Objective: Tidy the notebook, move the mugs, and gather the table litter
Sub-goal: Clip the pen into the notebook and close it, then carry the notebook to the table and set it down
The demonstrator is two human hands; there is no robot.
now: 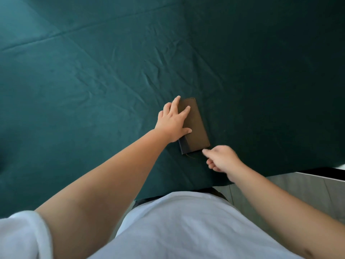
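Brown notebook [194, 126] lies under the flat, spread left hand [172, 124]; right hand [222, 159], loosely curled, holds nothing.

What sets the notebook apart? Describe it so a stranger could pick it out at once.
A wrinkled dark green cloth covers the whole table. Near its front edge, just ahead of the person's white shirt, the left hand rests flat on the notebook, and the right hand reaches toward its near corner. It is the only item on the cloth: a closed brown rectangle with a darker spine.
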